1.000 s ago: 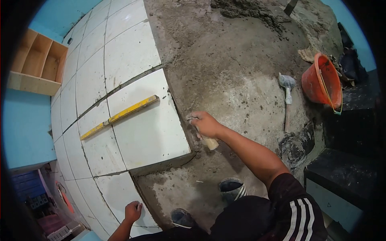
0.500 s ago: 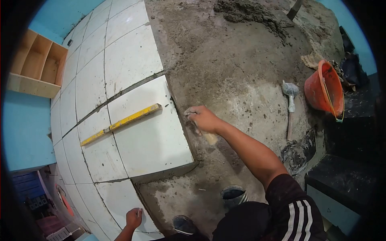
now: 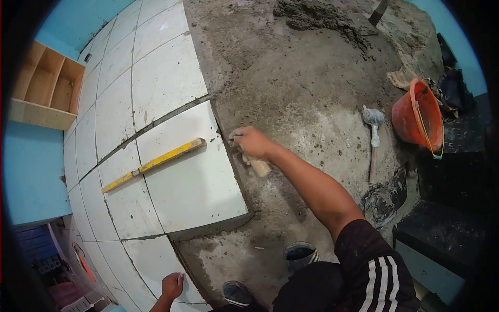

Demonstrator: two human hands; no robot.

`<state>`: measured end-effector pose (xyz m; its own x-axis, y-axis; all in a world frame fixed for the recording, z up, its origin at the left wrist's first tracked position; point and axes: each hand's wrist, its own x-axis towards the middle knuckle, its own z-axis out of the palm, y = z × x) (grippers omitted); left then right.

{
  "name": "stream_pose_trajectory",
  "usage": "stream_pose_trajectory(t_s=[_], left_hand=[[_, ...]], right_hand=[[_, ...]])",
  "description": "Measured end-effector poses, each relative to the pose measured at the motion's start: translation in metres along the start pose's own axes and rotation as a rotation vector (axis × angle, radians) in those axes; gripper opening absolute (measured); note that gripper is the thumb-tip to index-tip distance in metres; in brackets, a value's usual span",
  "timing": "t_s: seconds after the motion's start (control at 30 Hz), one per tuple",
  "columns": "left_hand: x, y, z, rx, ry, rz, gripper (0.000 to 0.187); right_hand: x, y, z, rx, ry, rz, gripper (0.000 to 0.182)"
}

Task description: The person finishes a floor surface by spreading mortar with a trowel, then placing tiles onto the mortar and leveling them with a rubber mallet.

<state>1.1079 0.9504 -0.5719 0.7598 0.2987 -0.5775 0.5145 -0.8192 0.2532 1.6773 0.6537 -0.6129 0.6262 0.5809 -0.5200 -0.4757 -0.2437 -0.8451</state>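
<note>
Most of the left floor already carries white tiles [image 3: 156,78]; we have the newest tile [image 3: 192,171] bedded with a yellow spirit level [image 3: 153,164] lying across it. Our right hand [image 3: 252,143] is closed around a wooden-handled trowel [image 3: 258,167] at that tile's right edge, our left hand [image 3: 172,286] lies flat on a nearer tile. Bare mortar bed [image 3: 301,88] to the right remains untiled

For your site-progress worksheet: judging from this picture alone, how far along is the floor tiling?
Done: white tiles cover the left part of the floor, and a yellow level lies across two of them. In hand: the right hand grips a wooden-handled tool at the edge of the newest tile; the left hand rests on a near tile. Left: bare grey mortar bed on the right, with a mortar heap, hammer and orange bucket.
</note>
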Motion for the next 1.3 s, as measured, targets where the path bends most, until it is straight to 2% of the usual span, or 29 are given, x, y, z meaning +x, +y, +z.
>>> stream_pose_trajectory(t_s=[0.07, 0.17, 0.27, 0.37, 0.57, 0.63, 0.77, 0.87, 1.07, 1.17, 1.3], left_hand=[[0.004, 0.002, -0.004, 0.002, 0.002, -0.009, 0.031], [0.006, 0.005, -0.012, 0.029, -0.008, -0.02, 0.032], [-0.001, 0.006, -0.012, 0.065, -0.018, -0.015, 0.032], [-0.012, 0.002, -0.005, 0.038, -0.024, -0.024, 0.032], [-0.009, 0.0, -0.004, 0.016, -0.003, -0.007, 0.032], [-0.003, -0.006, -0.003, 0.052, 0.018, -0.016, 0.032], [-0.006, 0.006, -0.006, 0.064, -0.005, -0.025, 0.031], [-0.017, 0.003, -0.003, 0.032, -0.011, -0.024, 0.029], [-0.018, 0.002, -0.008, 0.074, -0.028, -0.018, 0.029], [-0.014, 0.004, -0.01, 0.074, -0.014, -0.004, 0.029], [-0.015, 0.007, -0.008, 0.061, -0.021, -0.006, 0.032]], right_hand=[[0.004, 0.001, -0.014, 0.03, -0.014, -0.004, 0.032], [0.023, 0.002, -0.011, 0.056, 0.096, -0.035, 0.025], [0.041, 0.012, 0.006, 0.044, 0.048, -0.037, 0.025], [0.039, 0.01, 0.014, -0.108, 0.029, -0.104, 0.025], [0.018, 0.002, -0.025, -0.004, -0.024, 0.014, 0.032], [0.026, 0.009, -0.031, 0.006, 0.009, 0.008, 0.027], [0.027, 0.004, -0.017, 0.018, -0.058, 0.102, 0.026], [0.031, 0.005, -0.009, 0.039, -0.067, 0.09, 0.027], [0.018, -0.004, -0.035, -0.049, -0.1, 0.044, 0.027], [0.023, -0.005, -0.025, 0.003, -0.006, 0.049, 0.026], [0.014, 0.001, -0.003, 0.0, -0.037, 0.042, 0.027]])
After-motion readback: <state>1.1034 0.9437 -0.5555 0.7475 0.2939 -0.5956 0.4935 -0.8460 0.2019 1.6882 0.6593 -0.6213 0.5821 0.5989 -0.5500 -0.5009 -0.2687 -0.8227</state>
